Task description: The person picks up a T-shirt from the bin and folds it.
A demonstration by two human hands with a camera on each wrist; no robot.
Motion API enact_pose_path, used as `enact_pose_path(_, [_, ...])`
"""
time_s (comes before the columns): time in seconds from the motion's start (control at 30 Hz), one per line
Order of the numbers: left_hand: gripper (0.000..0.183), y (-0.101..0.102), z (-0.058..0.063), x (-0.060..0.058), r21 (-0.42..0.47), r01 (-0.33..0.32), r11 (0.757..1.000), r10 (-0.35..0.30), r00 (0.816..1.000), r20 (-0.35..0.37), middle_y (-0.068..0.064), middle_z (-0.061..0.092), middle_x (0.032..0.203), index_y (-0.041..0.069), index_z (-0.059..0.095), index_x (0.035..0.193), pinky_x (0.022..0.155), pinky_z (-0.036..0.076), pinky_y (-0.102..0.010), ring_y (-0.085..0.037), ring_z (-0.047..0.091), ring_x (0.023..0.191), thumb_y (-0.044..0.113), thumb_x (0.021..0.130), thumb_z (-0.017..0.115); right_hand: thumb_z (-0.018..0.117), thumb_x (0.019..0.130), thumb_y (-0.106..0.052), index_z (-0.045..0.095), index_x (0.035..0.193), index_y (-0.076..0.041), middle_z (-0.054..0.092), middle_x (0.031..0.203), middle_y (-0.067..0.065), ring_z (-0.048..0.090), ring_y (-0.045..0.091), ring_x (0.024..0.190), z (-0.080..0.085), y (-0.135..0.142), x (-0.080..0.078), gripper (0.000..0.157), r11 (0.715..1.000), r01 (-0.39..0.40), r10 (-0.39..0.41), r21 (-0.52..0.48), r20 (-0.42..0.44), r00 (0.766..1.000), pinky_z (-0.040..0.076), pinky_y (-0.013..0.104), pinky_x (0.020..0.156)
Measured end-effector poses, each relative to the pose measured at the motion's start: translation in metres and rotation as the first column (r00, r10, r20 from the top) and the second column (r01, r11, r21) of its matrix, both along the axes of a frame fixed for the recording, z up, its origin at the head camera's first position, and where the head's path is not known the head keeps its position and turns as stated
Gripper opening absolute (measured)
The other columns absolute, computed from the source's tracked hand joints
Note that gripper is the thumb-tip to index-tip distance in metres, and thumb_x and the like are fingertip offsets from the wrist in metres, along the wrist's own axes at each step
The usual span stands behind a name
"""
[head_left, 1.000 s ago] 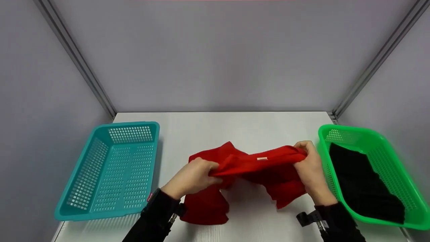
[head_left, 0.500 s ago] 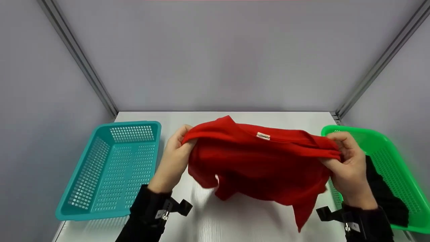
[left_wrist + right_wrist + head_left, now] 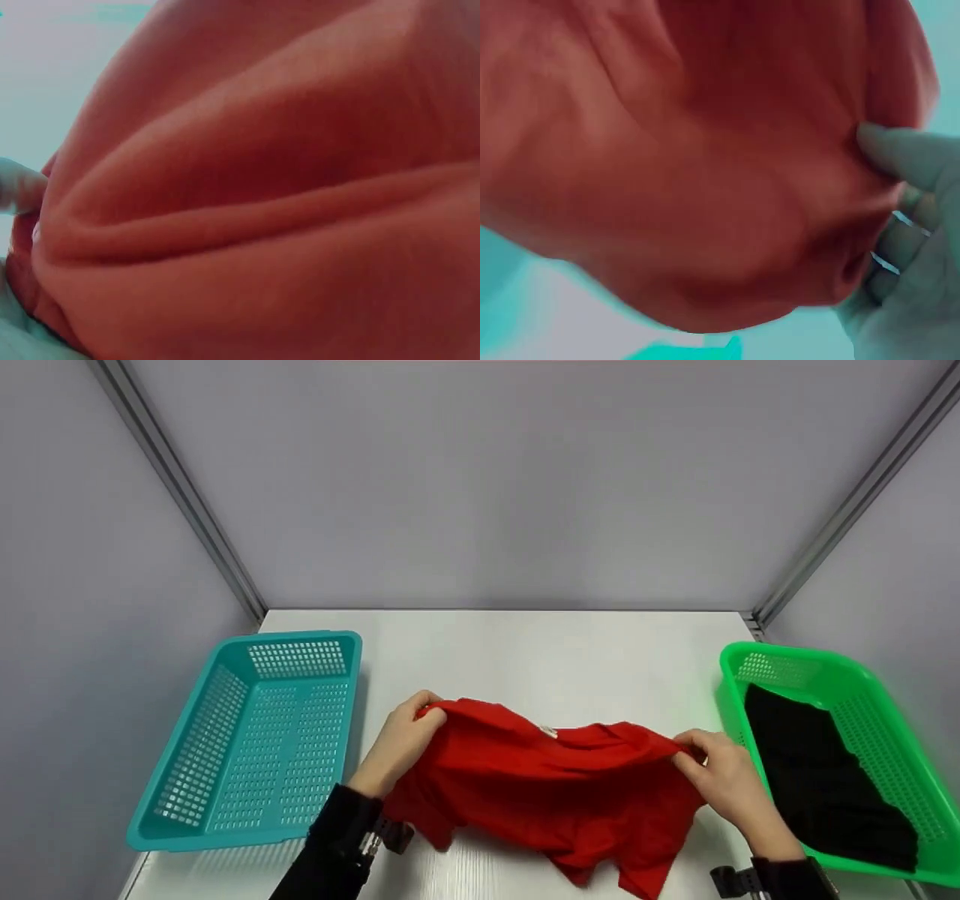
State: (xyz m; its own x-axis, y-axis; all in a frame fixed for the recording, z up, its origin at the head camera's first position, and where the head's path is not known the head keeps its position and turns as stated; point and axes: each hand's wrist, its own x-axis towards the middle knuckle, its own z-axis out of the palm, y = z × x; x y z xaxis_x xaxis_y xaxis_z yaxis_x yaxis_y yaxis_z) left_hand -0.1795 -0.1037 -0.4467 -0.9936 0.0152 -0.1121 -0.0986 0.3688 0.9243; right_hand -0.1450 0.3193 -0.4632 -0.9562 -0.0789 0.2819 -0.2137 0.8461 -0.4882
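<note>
Head view: pinching red shirt [image 3: 555, 787] at 2 spots on its upper edge, left hand [image 3: 397, 744] and right hand [image 3: 727, 778] both clamped on cloth, with white label [image 3: 549, 731] between. Stretched over white table [image 3: 525, 660], between teal basket [image 3: 281, 750] and green basket [image 3: 862, 716]. Inside the latter, black cloth [image 3: 817, 772].

Room on tbl [image 3: 525, 664] behind red cloth [image 3: 555, 791]; teal bskt [image 3: 274, 750] blocks L, green bskt [image 3: 871, 727] blocks R.
</note>
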Motion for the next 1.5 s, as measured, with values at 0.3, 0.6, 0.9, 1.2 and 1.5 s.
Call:
enact_pose_path(0.3, [0.010,-0.004,-0.004,-0.008,-0.207,-0.183,0.961,0.095,0.924,-0.371,-0.011,0.060,0.097,0.008,0.075,0.095,0.082,0.042,-0.040,-0.029,0.052,0.094,0.010,0.095,0.065,0.075,0.094,-0.011,0.078,0.113,-0.002,0.058,0.062,0.003,0.053,0.014,0.050,0.014,0.001,0.001,0.021,0.954,0.176,-0.148,-0.244,0.126,0.981,0.043,0.026,0.049])
enact_pose_path(0.6, [0.017,0.000,0.048,-0.044,0.184,-0.231,0.955,0.272,0.931,-0.243,-0.015,0.069,0.073,0.003,0.074,0.110,0.054,0.053,-0.026,-0.016,0.060,0.054,0.008,0.097,0.063,0.065,0.099,-0.002,0.061,0.119,0.005,0.070,0.066,0.012,0.075,0.023,0.062,0.059,-0.011,-0.035,0.022,0.543,0.219,-0.043,-0.811,0.233,0.971,0.063,0.033,0.070])
enact_pose_path(0.9, [0.093,0.017,0.059,-0.078,0.167,0.197,0.966,-0.150,0.955,-0.257,0.008,-0.019,0.172,0.037,-0.007,0.166,0.127,0.005,-0.053,-0.017,-0.015,0.159,0.006,0.103,0.055,0.065,0.104,-0.019,0.015,0.168,-0.026,0.002,0.175,-0.003,0.003,0.021,0.161,0.051,-0.041,-0.072,0.082,0.803,-0.138,0.216,-0.579,0.066,0.974,0.012,0.054,0.127])
enact_pose_path(1.2, [0.039,0.042,-0.024,-0.040,-0.529,0.307,0.791,-0.435,0.891,-0.133,-0.019,0.048,0.152,0.008,0.063,0.142,0.114,0.039,-0.058,-0.048,0.043,0.140,0.008,0.103,0.061,0.072,0.093,0.002,0.046,0.155,-0.005,0.038,0.163,0.023,0.020,0.057,0.150,-0.059,-0.060,-0.039,0.068,0.933,-0.359,0.355,-0.014,0.189,0.915,0.025,0.075,0.114])
enact_pose_path(1.5, [0.053,0.050,-0.111,-0.001,-0.822,0.335,0.460,-0.573,0.819,0.014,-0.003,0.057,0.145,0.019,0.056,0.149,0.094,0.053,-0.051,-0.035,0.058,0.125,0.016,0.097,0.069,0.087,0.077,-0.005,0.068,0.118,-0.007,0.066,0.105,0.005,0.065,0.029,0.111,-0.117,-0.080,-0.014,0.046,0.840,-0.472,0.496,0.268,-0.026,0.868,0.030,0.076,0.109])
